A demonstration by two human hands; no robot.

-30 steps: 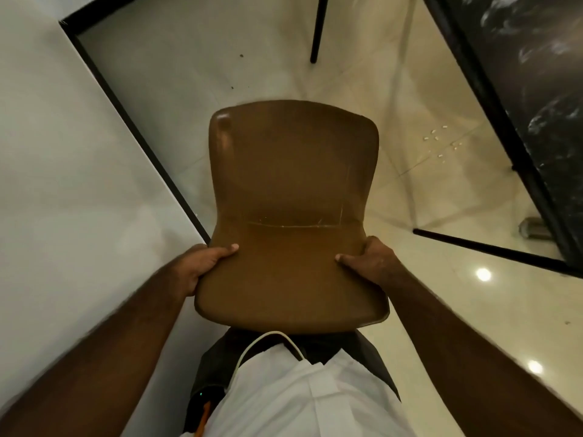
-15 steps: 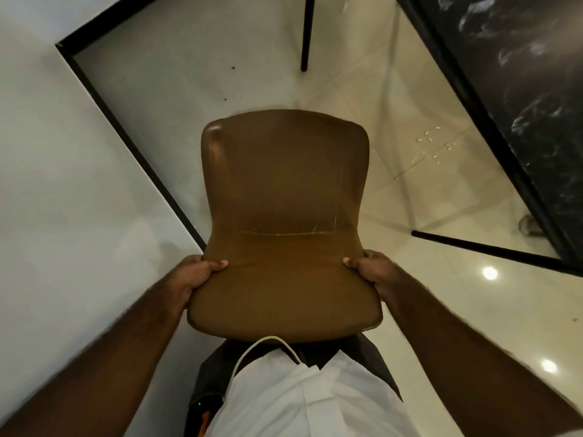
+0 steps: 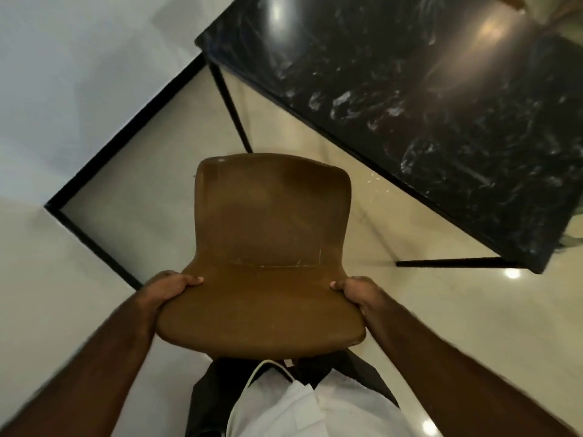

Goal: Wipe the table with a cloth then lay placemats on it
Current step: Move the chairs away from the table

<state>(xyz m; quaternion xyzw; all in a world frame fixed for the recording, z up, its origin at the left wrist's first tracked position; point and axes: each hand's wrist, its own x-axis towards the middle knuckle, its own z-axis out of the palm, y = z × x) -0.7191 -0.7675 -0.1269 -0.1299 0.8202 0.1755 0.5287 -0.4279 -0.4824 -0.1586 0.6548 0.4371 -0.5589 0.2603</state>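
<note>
A brown chair fills the middle of the view, seen from above, its backrest nearest me. My left hand grips the left edge of the backrest, thumb on top. My right hand grips the right edge the same way. The black marble table with thin black legs stands to the upper right, its near corner beside the chair seat. No cloth or placemat is in view.
White walls with a black skirting line meet in a corner at the left. The glossy cream floor reflects ceiling lights. A few small crumbs lie on the floor under the table edge.
The view has tilted up and toward the table, so much more of the black tabletop shows. Both hands keep their grip on the chair, which sits lower in the view.
</note>
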